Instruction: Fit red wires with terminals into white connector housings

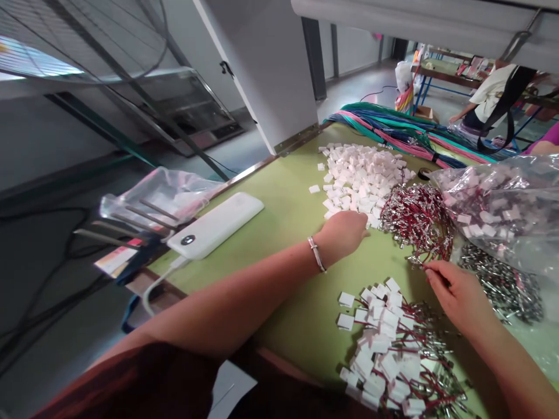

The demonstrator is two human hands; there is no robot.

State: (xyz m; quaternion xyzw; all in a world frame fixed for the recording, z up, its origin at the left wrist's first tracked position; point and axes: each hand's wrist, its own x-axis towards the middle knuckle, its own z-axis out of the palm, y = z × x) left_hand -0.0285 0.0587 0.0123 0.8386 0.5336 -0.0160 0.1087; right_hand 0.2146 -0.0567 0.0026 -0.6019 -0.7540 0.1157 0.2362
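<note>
My left hand (pixel 344 237), wearing a bracelet, is at the near edge of a heap of small white plastic connector housings (pixel 362 174). Its fingers are curled together, and whatever is between them is hidden. Between thumb and finger, my right hand (pixel 460 294) pinches a short red wire (pixel 424 266) beside a pile of red wires with metal terminals (pixel 419 221). Closer to me lies a heap of white housings with red wires attached (pixel 384 349), their metal ends pointing right.
A clear plastic bag (pixel 502 198) of wired housings lies at right, near a pile of dark terminals (pixel 502 285). Bundled coloured wires (pixel 393 131) line the far edge. A white power bank (pixel 218 224) with a cable lies at left. Another person (pixel 493 96) is farther back.
</note>
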